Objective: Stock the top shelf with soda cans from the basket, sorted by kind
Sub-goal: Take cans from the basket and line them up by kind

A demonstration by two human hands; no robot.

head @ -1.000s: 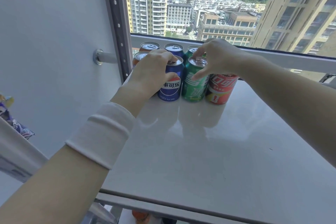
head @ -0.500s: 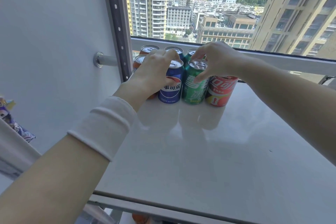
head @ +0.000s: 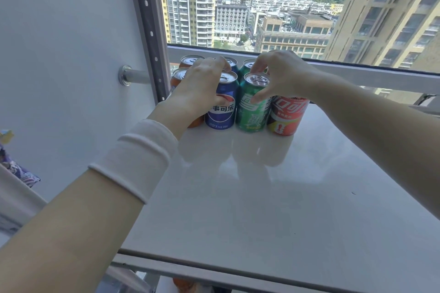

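Observation:
Two rows of soda cans stand at the back left of the white top shelf (head: 273, 197). The front row holds an orange can (head: 177, 76), a blue can (head: 222, 112), a green can (head: 252, 112) and a red can (head: 287, 119). Behind them stand a second orange can (head: 190, 59), a second blue can (head: 233, 63) and a second green can (head: 247, 65). My left hand (head: 200, 88) covers the front orange can and grips the blue can, thumb on its label. My right hand (head: 281, 74) pinches the front green can, its palm over the red can's top.
A grey perforated upright (head: 147, 19) and a white wall with a metal rod (head: 133, 76) bound the shelf on the left. A window rail (head: 357, 74) runs behind the cans. Something orange (head: 183, 285) shows below the shelf's front edge. Colourful packets (head: 16, 169) lie far left.
Both hands stay on the front-row cans. My left fingers have slid a little further over the blue can's top; the cans stand where they were.

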